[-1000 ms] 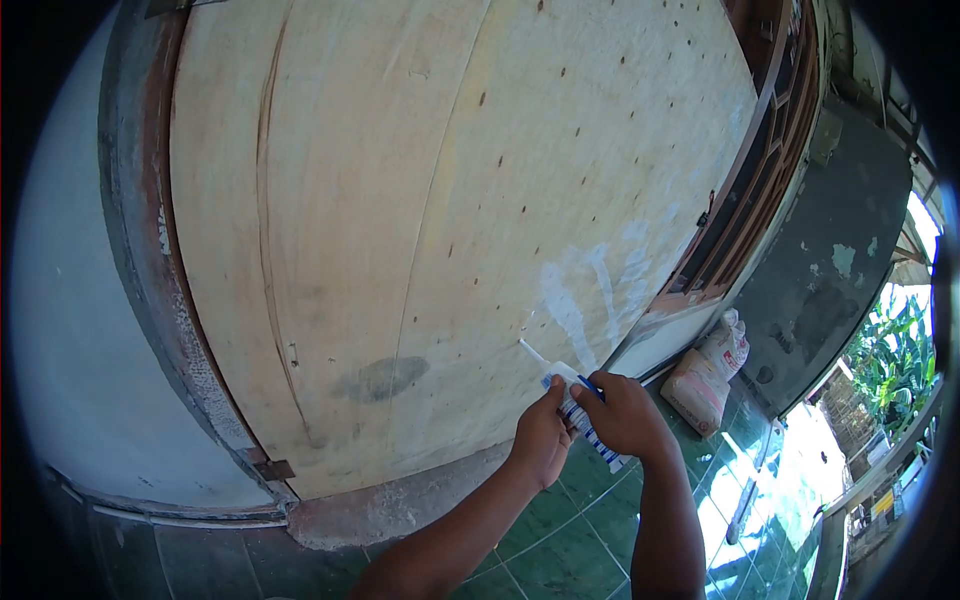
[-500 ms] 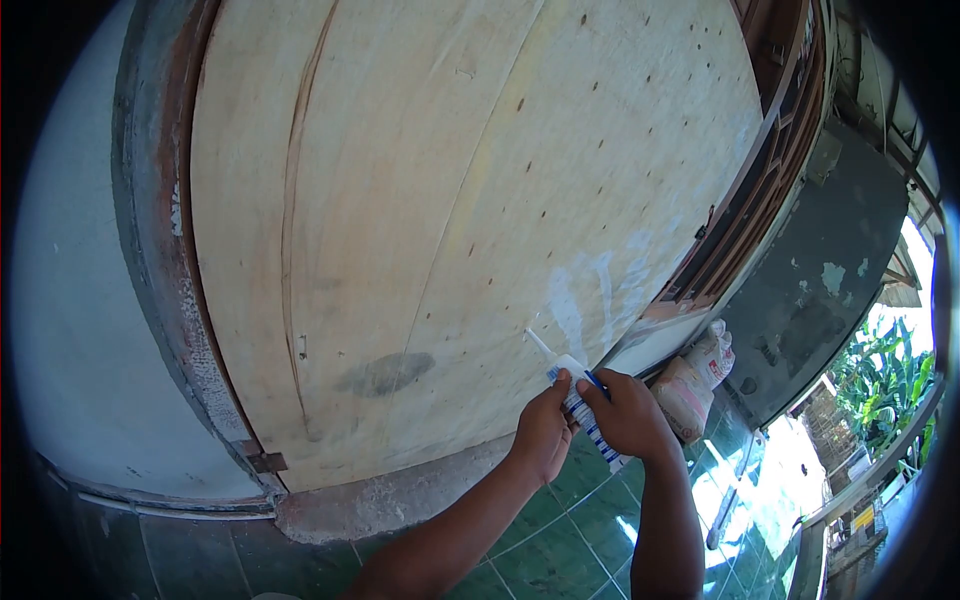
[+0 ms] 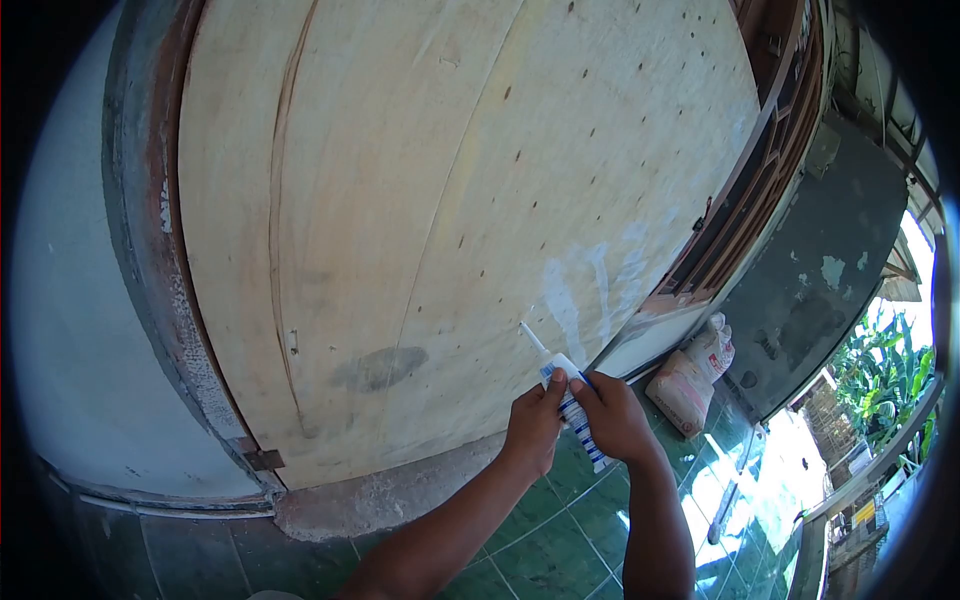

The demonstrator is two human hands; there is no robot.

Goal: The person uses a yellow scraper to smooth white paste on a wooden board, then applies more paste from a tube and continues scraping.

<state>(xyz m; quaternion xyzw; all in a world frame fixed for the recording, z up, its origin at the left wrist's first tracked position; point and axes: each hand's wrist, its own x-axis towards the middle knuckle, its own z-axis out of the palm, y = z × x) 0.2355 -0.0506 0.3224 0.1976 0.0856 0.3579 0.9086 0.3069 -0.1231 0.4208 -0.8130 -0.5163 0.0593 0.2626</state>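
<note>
A white-and-blue sealant tube (image 3: 577,420) with a long tapered nozzle (image 3: 535,340) is held between both hands. My left hand (image 3: 534,428) grips it from the left, thumb pressed on the upper body. From the other side my right hand (image 3: 613,417) closes around it, its thumb lying close to the left one. The nozzle points up and to the left, overlapping the lower part of a pale plywood panel (image 3: 400,200). Whitish smears (image 3: 562,300) mark the panel just above the tube.
Two filled sacks (image 3: 685,385) rest on the green tiled floor (image 3: 545,530) to the right. A concrete sill (image 3: 390,500) runs under the panel. Brown window frames (image 3: 735,225) and a dark grey wall (image 3: 810,270) stand at the right, a white wall (image 3: 75,300) at the left.
The view has shifted slightly, and the panel sits a little farther left. Both hands and the tube have moved slightly left in the picture, with the grip kept.
</note>
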